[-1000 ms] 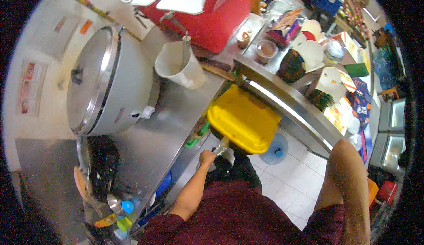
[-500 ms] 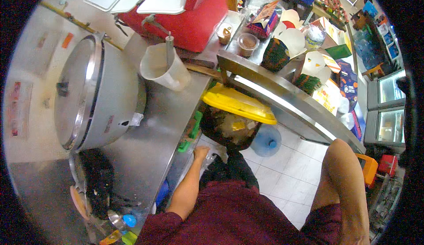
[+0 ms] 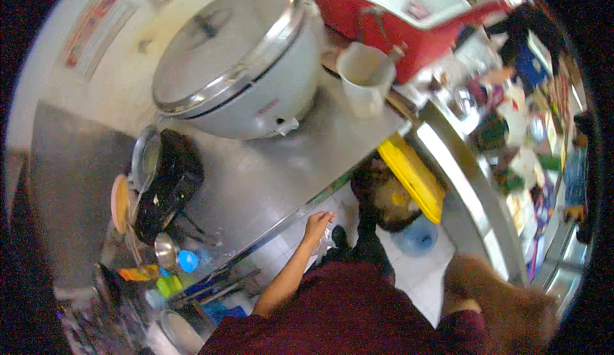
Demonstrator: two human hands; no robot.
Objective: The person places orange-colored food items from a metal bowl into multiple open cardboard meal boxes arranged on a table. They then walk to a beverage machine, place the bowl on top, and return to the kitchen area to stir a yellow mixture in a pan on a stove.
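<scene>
My left hand (image 3: 320, 222) hangs low beside the edge of the steel counter (image 3: 256, 189), its fingers curled together. A pale, see-through scrap, perhaps plastic, shows just below it; blur hides whether the fingers grip it. My right arm (image 3: 473, 284) is bent at the lower right and smeared by motion, with its hand out of the picture. A bin (image 3: 391, 201) with rubbish inside stands ahead of me, its yellow lid (image 3: 412, 179) tilted up on the right side.
On the counter are a big grey rice cooker (image 3: 268, 109), a white pitcher (image 3: 366, 80), a black container (image 3: 169, 189) and a blue cap-like item (image 3: 187, 261). A red cooler (image 3: 416, 48) sits behind. A blue water jug (image 3: 416, 236) is on the floor; food boxes crowd the right counter.
My view has swung left, so the cooker, bin and counters now appear further right. My left hand has come away from the bin's side toward the counter edge. The right arm sits lower.
</scene>
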